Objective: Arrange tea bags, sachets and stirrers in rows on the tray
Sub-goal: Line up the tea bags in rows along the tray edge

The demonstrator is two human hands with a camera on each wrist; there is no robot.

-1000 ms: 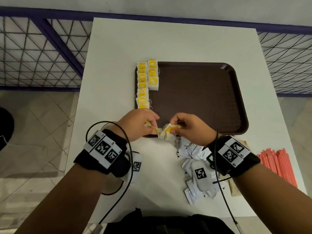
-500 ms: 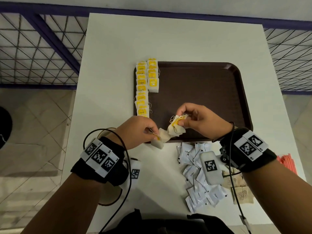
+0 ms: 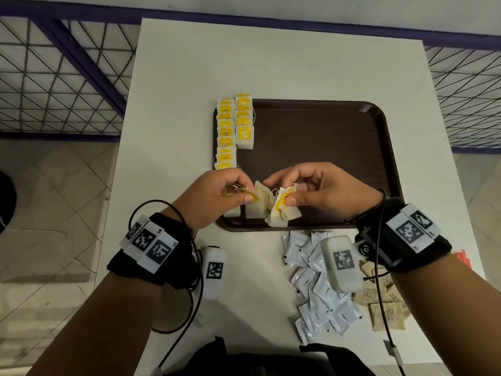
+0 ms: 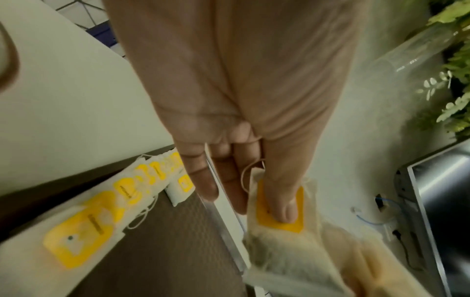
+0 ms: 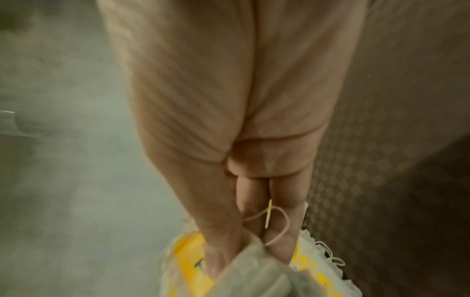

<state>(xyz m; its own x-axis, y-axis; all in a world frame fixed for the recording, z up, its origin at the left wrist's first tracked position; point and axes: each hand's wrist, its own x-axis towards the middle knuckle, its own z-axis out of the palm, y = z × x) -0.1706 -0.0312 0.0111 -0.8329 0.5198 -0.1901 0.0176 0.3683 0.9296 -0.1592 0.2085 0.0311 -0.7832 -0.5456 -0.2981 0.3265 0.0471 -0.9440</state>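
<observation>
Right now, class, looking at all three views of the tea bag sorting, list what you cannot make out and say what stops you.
- Stirrers: head view, only a red sliver shows; the right forearm and wrist band cover the rest.
- Print on the brown sachets: head view, too small.
- How many tea bags the right hand pinches: right wrist view, blurred and cut off at the bottom edge.
- Near end of the tea bag row: head view, behind the left hand.

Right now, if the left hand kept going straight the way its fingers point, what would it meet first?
Probably the tea bags pinched in the right hand: the left hand, pinching its own tea bag, points right at them. Their relative heights are unclear.
</observation>
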